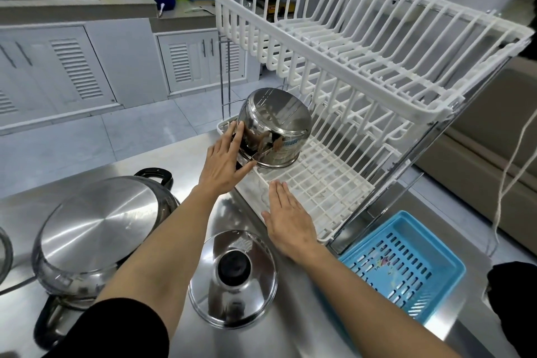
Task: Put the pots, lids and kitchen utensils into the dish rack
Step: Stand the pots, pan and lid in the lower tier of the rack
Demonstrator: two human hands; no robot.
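Fingers (236, 131) against small pot (274, 128) — inverted, tilted, base up-left

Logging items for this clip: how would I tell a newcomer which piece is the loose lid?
Start at the white dish rack on the steel counter. Just in front of its lower shelf, below the right hand, lies the lid. Alone among the steel pieces, it is domed with a black knob.
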